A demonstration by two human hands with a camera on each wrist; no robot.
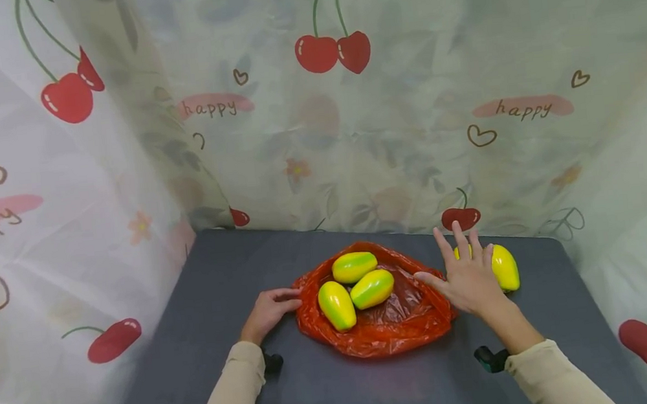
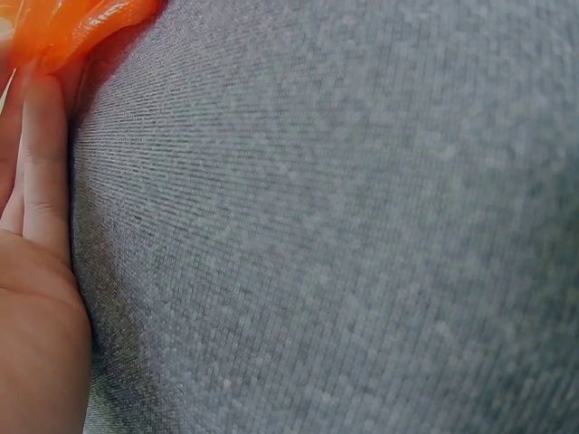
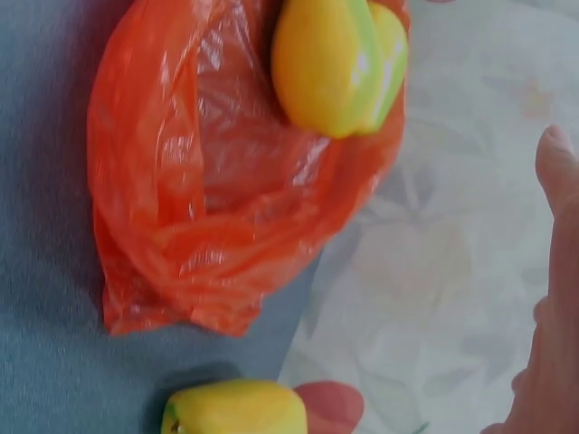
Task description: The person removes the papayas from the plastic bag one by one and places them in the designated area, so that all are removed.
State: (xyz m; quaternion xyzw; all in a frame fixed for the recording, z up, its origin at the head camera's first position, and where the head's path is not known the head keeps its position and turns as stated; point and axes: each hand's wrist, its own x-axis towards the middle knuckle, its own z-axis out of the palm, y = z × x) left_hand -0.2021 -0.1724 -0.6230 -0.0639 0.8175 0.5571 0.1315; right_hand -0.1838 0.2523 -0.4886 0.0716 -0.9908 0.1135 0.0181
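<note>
An opened red plastic bag (image 1: pixel 407 337) lies on the table, its mouth spread wide. Inside it are three glossy yellow-green, papaya-like fruits (image 1: pixel 337 306), two of them partly visible in the right wrist view. My left hand (image 1: pixel 271 311) touches the bag's left edge with extended fingers; in the left wrist view the film covers the fingertips (image 2: pixel 43 108). Over the bag's right side my right hand (image 1: pixel 471 282) hovers with fingers spread, holding nothing. Beyond it lies another yellow fruit (image 1: pixel 505 268), partly hidden by the hand; a yellow patch also shows between the fingers.
The dark grey table (image 1: pixel 199 370) reaches back to a pale curtain (image 1: pixel 351 128) printed with cherries, hearts and "happy". That curtain also hangs along both sides. A black wrist device (image 1: pixel 491 359) sits at the right cuff, and one more (image 1: pixel 273 364) at the left.
</note>
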